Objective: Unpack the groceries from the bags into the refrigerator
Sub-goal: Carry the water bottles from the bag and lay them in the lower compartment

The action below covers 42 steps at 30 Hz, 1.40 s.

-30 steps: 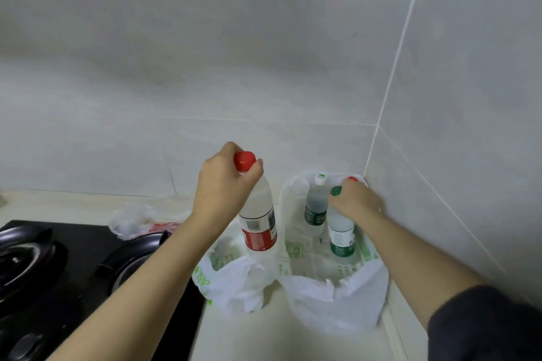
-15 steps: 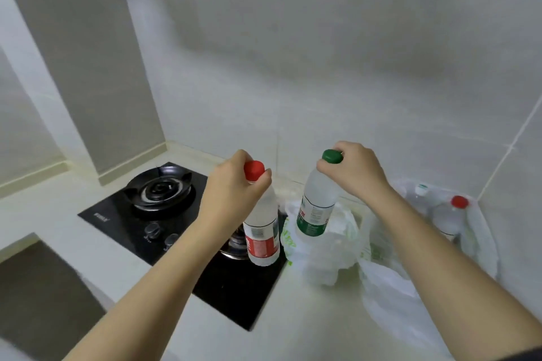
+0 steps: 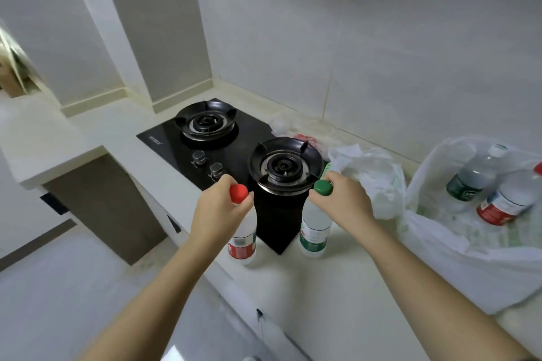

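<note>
**Two Bottles, One in Each Hand**

The left hand (image 3: 218,211) was curled around the top of a clear plastic bottle with a red cap and a red label (image 3: 242,246). The right hand (image 3: 343,199) pinched the top of a clear plastic bottle with a green cap and a green label (image 3: 313,231). Both bottles hung straight up and down, side by side but apart. They were over the front part of the pale worktop (image 3: 322,287), near its edge. I could not tell if their bottoms touched it.

Between and behind the two bottles sat a black glass gas stove with two round burners (image 3: 176,141).

To the right, a big white plastic bag with green print (image 3: 440,243) lay open on the worktop. Two more bottles were in it, leaning. One was a clear bottle with a white cap and a dark green label (image 3: 472,176). Just beside it was a clear bottle with a red cap and a red label (image 3: 507,199).

A crumpled white plastic bag (image 3: 372,173) sat behind the right hand, next to the stove.
</note>
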Each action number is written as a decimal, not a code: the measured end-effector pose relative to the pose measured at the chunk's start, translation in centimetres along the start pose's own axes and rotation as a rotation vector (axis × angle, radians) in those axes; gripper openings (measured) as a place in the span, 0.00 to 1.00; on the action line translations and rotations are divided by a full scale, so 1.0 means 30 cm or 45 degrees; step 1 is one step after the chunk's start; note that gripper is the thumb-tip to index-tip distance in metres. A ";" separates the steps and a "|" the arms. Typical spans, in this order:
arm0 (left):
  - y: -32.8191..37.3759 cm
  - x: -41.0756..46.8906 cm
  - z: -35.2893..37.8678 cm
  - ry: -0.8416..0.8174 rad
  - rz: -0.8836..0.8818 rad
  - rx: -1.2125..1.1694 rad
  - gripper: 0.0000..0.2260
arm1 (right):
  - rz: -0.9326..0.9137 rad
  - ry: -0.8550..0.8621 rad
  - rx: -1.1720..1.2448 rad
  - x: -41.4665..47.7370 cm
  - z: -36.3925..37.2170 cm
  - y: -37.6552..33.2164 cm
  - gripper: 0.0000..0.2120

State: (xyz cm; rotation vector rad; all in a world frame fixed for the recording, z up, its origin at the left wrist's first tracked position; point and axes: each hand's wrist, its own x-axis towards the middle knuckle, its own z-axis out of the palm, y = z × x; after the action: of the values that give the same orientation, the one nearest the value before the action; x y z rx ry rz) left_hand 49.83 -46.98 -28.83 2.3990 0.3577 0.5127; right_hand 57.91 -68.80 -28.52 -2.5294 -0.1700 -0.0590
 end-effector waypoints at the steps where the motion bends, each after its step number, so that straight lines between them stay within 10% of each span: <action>1: -0.009 -0.005 0.013 -0.009 -0.009 0.000 0.11 | 0.003 0.004 -0.002 -0.004 0.008 0.003 0.10; 23: -0.096 -0.083 0.178 0.241 -0.040 -0.392 0.13 | -0.166 0.230 0.463 -0.010 0.158 0.126 0.15; 32: -0.246 -0.203 0.269 0.093 -0.269 -0.421 0.46 | 0.099 -0.091 0.967 -0.114 0.326 0.310 0.47; 42: -0.300 -0.234 0.409 0.039 -0.362 -0.534 0.46 | 0.147 -0.098 1.153 -0.137 0.498 0.391 0.50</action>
State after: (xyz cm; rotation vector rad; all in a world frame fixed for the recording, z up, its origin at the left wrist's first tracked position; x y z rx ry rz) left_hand 48.01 -49.52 -45.28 1.9007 0.5379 0.4436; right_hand 55.49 -70.26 -47.73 -1.6326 -0.0561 0.1352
